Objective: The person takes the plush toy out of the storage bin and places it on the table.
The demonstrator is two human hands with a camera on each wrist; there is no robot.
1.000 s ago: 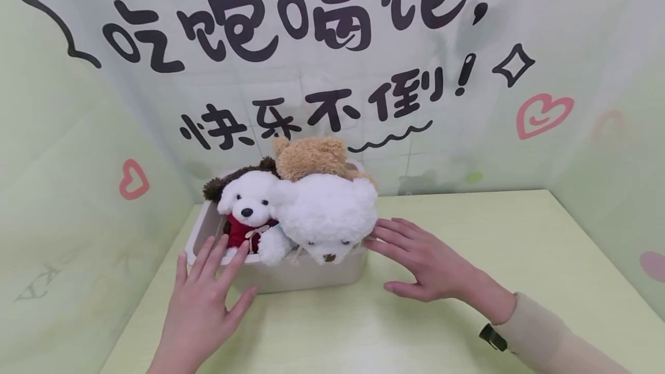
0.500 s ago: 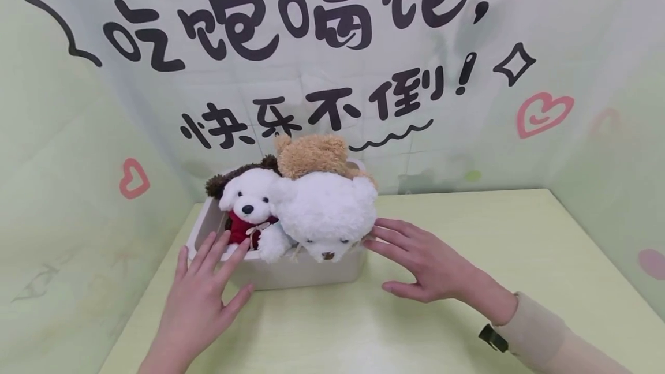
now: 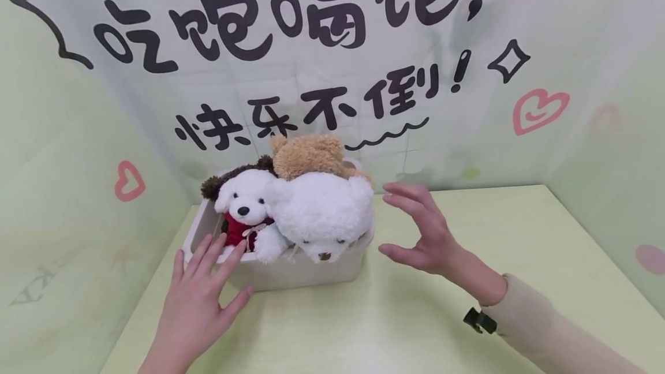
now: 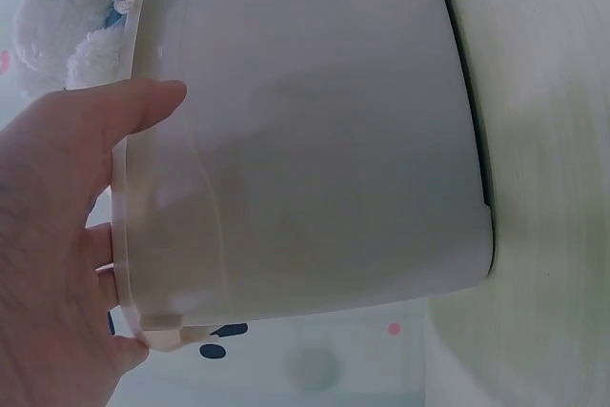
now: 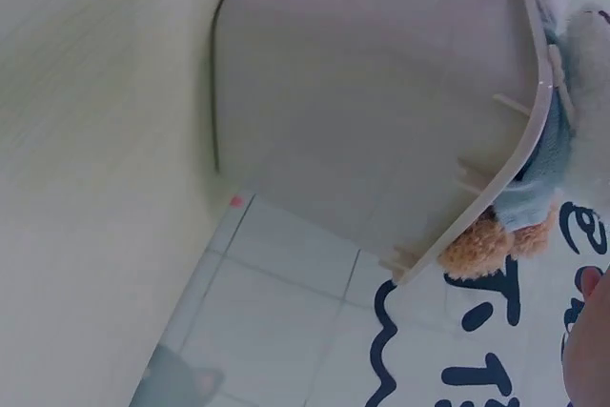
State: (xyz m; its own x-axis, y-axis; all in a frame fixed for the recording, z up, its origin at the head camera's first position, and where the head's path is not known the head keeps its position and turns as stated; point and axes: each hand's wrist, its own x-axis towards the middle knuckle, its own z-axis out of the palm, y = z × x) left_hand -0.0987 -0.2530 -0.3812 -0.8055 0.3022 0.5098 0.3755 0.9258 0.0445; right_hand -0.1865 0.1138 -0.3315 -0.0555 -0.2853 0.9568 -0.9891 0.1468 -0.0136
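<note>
A white plastic bin [image 3: 301, 273] stands on the table, heaped with plush toys. At its front sit a small white plush dog [image 3: 243, 198] in a red vest and a bigger white plush toy [image 3: 322, 206], whose head leans over the rim. Behind them are a tan plush toy [image 3: 309, 157] and a dark brown one [image 3: 231, 176]. My left hand [image 3: 200, 296] rests its straight, spread fingers at the front left rim; in the left wrist view its thumb [image 4: 152, 107] overlaps the outer wall. Right of the bin, my right hand [image 3: 428, 232] hovers apart with thumb and fingers spread, holding nothing.
The pale green table [image 3: 467, 293] runs out to the right and front of the bin. Close behind rises a printed back wall [image 3: 291, 79] with black lettering, and side walls flank the table. A black clip [image 3: 480, 321] sits at the right sleeve cuff.
My right hand has come off the right side of the bigger white plush toy, rising and turning so thumb and fingers spread apart. My left hand stays at the rim. The view has shifted slightly.
</note>
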